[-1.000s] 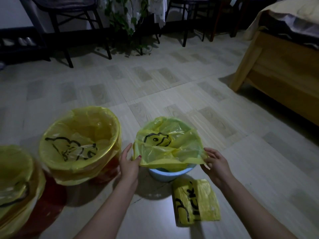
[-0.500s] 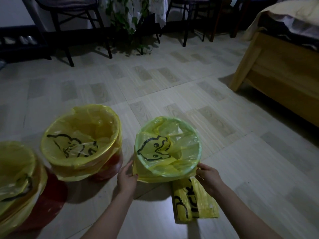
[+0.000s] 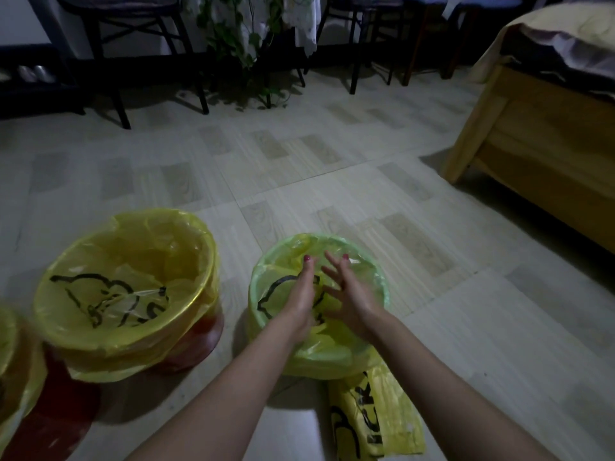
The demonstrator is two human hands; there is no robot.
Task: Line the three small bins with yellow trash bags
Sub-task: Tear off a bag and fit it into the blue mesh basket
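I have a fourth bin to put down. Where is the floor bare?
Bare tile lies beyond the bins, up to the chairs and plant, and right of the third bin toward the bed frame. Crowded: between the bins, and near the spare bags.

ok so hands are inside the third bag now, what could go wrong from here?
1. Both hands, left hand and right hand, press into the bag of the third bin; pushing hard could pull its folded edge off the rim.
2. Nails show on the fingertips; thin film might tear.
3. The spare bag pack lies against the bin's base, so the bin may shift or sit unevenly.
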